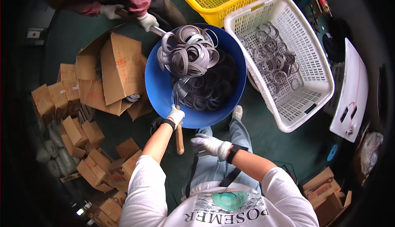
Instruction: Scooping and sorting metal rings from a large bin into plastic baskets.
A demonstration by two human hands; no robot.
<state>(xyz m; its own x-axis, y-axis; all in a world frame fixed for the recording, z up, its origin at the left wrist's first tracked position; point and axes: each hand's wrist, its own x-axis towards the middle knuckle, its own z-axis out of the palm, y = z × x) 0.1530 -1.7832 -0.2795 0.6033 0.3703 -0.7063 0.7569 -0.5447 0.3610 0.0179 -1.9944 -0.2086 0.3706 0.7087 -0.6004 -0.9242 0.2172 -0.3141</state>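
My left hand (176, 115), in a white glove, is closed around the wooden handle of a wooden-handled metal tool (180, 142). The tool's metal end reaches into a round blue tub (153, 91), and its exact shape is partly hidden by rings. Dark grey rings (205, 97) fill the tub's inside. Above them, a co-worker's two gloved hands hold a shaft whose far end carries a heap of flat grey rings (191, 52). My right hand (214, 146), also gloved, hovers below the tub with fingers stretched toward the handle, holding nothing.
A white slotted basket (317, 72) with loose rings leans close by the tub's right side. Behind it stands a yellow crate (214, 15). Cardboard boxes (121, 68) crowd the left. A white panel (352, 91) stands at the far right.
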